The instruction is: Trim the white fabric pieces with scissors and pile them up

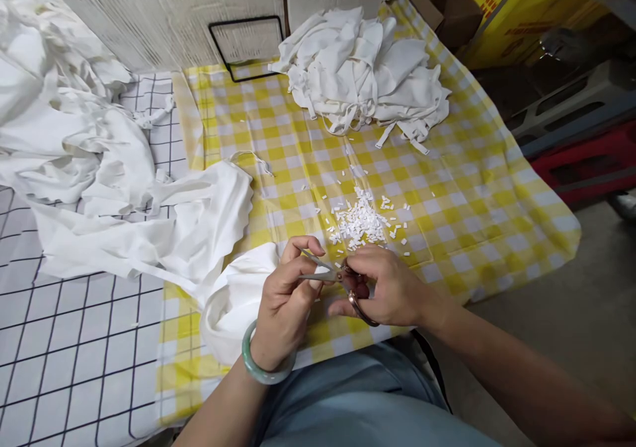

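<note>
My right hand (397, 288) has its fingers through the handles of a pair of scissors (332, 275), whose blades point left and stand apart. Between the blades, a small white bit of cloth (322, 269) sticks out from the pinched fingertips of my left hand (288, 295), which wears a green bangle. Behind that hand lies a white garment (238, 295), joined by a strip to more white cloth on the left. Just beyond the scissors, a heap of small white clippings (360, 218) is scattered over the yellow checked tablecloth (437, 215).
A pile of white garments with straps (368, 69) sits at the back. More white cloth (69, 116) covers the left side, over a white grid-patterned cloth (74, 341). A black wire frame (248, 49) leans by cardboard boxes (149, 23). An open brown box (447, 10) stands back right.
</note>
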Demonstrator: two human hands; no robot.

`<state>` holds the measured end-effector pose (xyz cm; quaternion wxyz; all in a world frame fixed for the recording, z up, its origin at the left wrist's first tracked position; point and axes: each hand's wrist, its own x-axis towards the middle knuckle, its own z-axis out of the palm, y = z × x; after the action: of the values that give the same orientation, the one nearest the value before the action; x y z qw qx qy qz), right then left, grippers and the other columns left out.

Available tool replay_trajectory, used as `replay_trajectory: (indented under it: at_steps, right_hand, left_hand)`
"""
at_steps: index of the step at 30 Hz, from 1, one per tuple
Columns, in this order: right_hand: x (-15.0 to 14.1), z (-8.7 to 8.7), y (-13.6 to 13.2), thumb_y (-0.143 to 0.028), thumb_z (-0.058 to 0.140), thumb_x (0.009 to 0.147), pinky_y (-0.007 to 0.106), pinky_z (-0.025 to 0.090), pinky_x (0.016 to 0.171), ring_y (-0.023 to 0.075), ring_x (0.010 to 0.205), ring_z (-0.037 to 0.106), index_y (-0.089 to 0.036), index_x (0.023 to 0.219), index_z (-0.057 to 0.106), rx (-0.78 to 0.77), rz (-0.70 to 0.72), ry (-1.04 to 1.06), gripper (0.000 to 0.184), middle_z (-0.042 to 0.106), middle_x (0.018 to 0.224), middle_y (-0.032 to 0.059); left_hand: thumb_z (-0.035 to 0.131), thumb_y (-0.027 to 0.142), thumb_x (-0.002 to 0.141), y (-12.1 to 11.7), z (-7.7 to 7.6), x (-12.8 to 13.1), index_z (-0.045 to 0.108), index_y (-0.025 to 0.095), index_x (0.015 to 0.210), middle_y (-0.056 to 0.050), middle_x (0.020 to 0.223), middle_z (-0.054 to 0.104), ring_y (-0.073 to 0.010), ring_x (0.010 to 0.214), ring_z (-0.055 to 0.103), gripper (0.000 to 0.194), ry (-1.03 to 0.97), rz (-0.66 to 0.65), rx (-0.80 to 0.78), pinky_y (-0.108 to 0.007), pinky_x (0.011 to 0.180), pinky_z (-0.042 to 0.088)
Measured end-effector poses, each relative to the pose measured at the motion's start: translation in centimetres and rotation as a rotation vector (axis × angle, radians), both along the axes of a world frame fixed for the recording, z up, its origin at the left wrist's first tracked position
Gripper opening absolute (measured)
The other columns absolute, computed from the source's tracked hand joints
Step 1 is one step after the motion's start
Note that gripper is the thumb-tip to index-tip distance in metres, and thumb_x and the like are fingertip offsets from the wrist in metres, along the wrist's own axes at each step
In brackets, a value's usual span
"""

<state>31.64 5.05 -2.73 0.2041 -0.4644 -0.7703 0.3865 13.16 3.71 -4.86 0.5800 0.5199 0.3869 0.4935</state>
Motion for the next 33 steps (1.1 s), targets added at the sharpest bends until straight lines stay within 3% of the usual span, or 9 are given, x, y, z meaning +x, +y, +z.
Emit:
replay_trajectory:
  at_steps: [11, 14, 18, 20, 22, 25, 28, 31, 33]
  right_hand:
    - [2.4, -0.7, -1.2, -0.052, 0.072, 0.078, 0.024, 0.031, 0.054, 0.0097, 0.053, 0.04, -0.018, 0.055, 0.048, 0.003, -0.171, -0.018, 0.047, 0.047, 0.053, -0.0038]
    - [3.4, -1.6, -1.8, -0.052, 0.073, 0.076, 0.024, 0.03, 0.052, 0.0095, 0.053, 0.04, -0.018, 0.054, 0.047, -0.108, -0.275, -0.02, 0.048, 0.046, 0.054, -0.004]
    - [4.6, -2.2, -2.4, -0.06, 0.073, 0.073, 0.023, 0.03, 0.045, 0.0091, 0.047, 0.039, -0.02, 0.06, 0.047, -0.447, -0.464, 0.205, 0.05, 0.043, 0.051, -0.0055]
    - [4.7, -1.8, -2.4, -0.064, 0.069, 0.074, 0.025, 0.038, 0.048, 0.0118, 0.051, 0.047, -0.021, 0.07, 0.051, -0.463, -0.512, 0.356, 0.048, 0.05, 0.059, -0.0027]
    - [4.1, -1.2, -2.1, -0.067, 0.069, 0.073, 0.031, 0.049, 0.06, 0.0179, 0.068, 0.059, -0.022, 0.081, 0.054, -0.361, -0.449, 0.464, 0.048, 0.061, 0.08, 0.0038]
    - [1.3, -0.5, -1.5, -0.06, 0.078, 0.067, 0.038, 0.055, 0.077, 0.0247, 0.092, 0.062, -0.026, 0.088, 0.052, -0.263, -0.223, 0.507, 0.048, 0.062, 0.105, 0.007]
    - [-2.5, -0.1, -0.6, -0.045, 0.076, 0.075, 0.032, 0.054, 0.072, 0.0186, 0.082, 0.061, -0.025, 0.083, 0.045, -0.262, -0.203, 0.514, 0.037, 0.059, 0.092, 0.0024]
    - [-5.5, 0.5, 0.9, -0.038, 0.07, 0.08, 0.029, 0.051, 0.065, 0.0146, 0.072, 0.057, -0.025, 0.082, 0.042, -0.229, -0.293, 0.572, 0.031, 0.055, 0.084, -0.0001]
    - [-6.5, 1.0, 2.2, -0.034, 0.07, 0.078, 0.03, 0.051, 0.066, 0.0159, 0.073, 0.058, -0.026, 0.084, 0.043, -0.169, -0.3, 0.585, 0.029, 0.054, 0.082, -0.0002]
  left_hand:
    - [0.055, 0.026, 0.092, 1.4, -0.2, 2.5, 0.063, 0.021, 0.069, -0.008, 0.079, 0.057, -0.026, 0.108, 0.049, 0.025, 0.033, -0.088, 0.001, -0.039, 0.094, 0.042]
    - [0.055, 0.029, 0.092, 1.9, -0.5, 3.5, 0.061, 0.02, 0.068, -0.01, 0.092, 0.058, -0.0259, 0.11, 0.049, 0.026, 0.048, -0.146, -0.041, -0.039, 0.095, 0.043]
    - [0.056, 0.029, 0.091, 2.0, -0.7, 3.8, 0.057, 0.019, 0.064, -0.01, 0.095, 0.058, -0.0247, 0.109, 0.05, 0.029, 0.048, -0.16, -0.096, -0.036, 0.094, 0.044]
    - [0.055, 0.028, 0.092, 1.5, 0.0, 3.4, 0.058, 0.018, 0.065, -0.01, 0.095, 0.058, -0.024, 0.108, 0.051, 0.029, 0.055, -0.166, -0.092, -0.036, 0.094, 0.044]
    - [0.053, 0.025, 0.093, 0.8, 1.4, 2.8, 0.061, 0.017, 0.07, -0.011, 0.098, 0.058, -0.0231, 0.108, 0.053, 0.026, 0.087, -0.187, -0.056, -0.036, 0.095, 0.045]
    - [0.051, 0.021, 0.095, -0.2, 3.9, 1.1, 0.068, 0.016, 0.09, -0.013, 0.113, 0.059, -0.0229, 0.115, 0.055, 0.018, 0.156, -0.201, 0.087, -0.038, 0.102, 0.044]
    - [0.049, 0.022, 0.096, -0.6, 5.3, -2.8, 0.068, 0.018, 0.097, -0.012, 0.122, 0.059, -0.0228, 0.119, 0.055, 0.02, 0.316, -0.015, 0.198, -0.038, 0.104, 0.042]
    - [0.049, 0.024, 0.096, -1.1, 4.7, -8.4, 0.066, 0.019, 0.089, -0.008, 0.107, 0.061, -0.0211, 0.104, 0.059, 0.019, 0.587, 0.381, 0.206, -0.035, 0.092, 0.046]
    - [0.06, 0.027, 0.089, -1.6, 3.2, -11.5, 0.063, 0.018, 0.095, -0.006, 0.096, 0.059, -0.0195, 0.088, 0.058, 0.011, 0.798, 0.415, 0.148, -0.032, 0.077, 0.048]
